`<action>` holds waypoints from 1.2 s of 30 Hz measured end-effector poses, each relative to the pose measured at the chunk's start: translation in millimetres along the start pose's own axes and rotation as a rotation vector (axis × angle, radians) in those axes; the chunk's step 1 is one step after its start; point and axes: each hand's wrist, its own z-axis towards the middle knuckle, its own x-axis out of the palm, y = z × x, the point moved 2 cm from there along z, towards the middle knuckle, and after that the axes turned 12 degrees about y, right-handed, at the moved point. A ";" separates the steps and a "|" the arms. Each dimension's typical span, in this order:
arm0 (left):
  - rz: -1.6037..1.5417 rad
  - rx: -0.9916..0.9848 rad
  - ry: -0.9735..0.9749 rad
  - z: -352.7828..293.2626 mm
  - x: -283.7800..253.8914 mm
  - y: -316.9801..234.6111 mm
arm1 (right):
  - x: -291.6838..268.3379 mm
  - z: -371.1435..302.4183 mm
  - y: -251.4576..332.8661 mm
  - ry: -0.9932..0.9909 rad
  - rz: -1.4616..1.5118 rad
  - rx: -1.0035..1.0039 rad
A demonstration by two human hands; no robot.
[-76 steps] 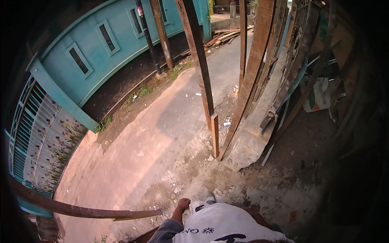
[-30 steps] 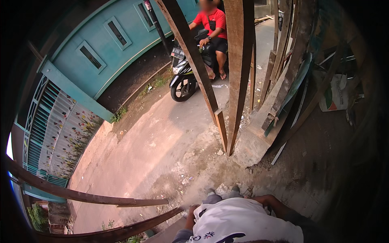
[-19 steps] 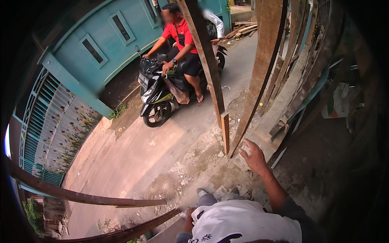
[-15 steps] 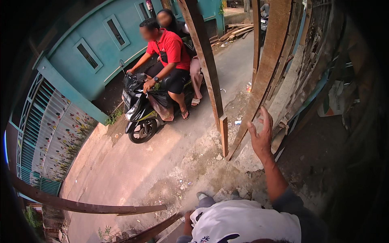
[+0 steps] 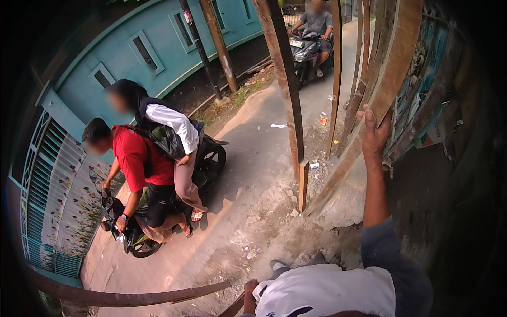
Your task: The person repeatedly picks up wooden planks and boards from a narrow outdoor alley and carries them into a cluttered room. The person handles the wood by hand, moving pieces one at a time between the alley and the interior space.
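Note:
My right hand (image 5: 375, 134), arm stretched forward, grips the edge of a long wooden plank (image 5: 388, 79). Its thumb lies on the near face and the fingers wrap round behind. The plank leans, its lower end by a broken concrete lump (image 5: 346, 203). Low in the view, my left hand (image 5: 250, 297) hangs beside my white shirt front, looking curled. The end of a dark board (image 5: 235, 307) is right next to it; whether the hand holds that board is hidden. A short wooden stake (image 5: 303, 185) stands against a tall upright post (image 5: 288, 90) ahead.
Two people on a motorbike (image 5: 142, 245) are on the lane at left, beside a teal gate and wall (image 5: 150, 47). Another rider on a motorbike (image 5: 303, 55) is farther up. A curved dark beam (image 5: 132, 297) crosses the lower left. Rubble and litter (image 5: 253, 251) lie underfoot.
My right hand moved up and right and closed on the plank. The motorbike with two people moved nearer and left. A second motorbike came into clear view up the lane.

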 end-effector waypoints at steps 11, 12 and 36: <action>-0.410 -0.109 0.126 12.1 -14.7 23.2 | -2.4 0.8 -8.5 -0.015 -0.093 -0.046; -0.468 -0.163 0.149 9.8 -15.3 25.3 | -1.7 -1.0 -7.9 -0.011 -0.119 -0.042; -0.215 0.195 0.173 -9.9 9.3 57.7 | -2.2 4.0 -19.3 -0.045 -0.032 0.043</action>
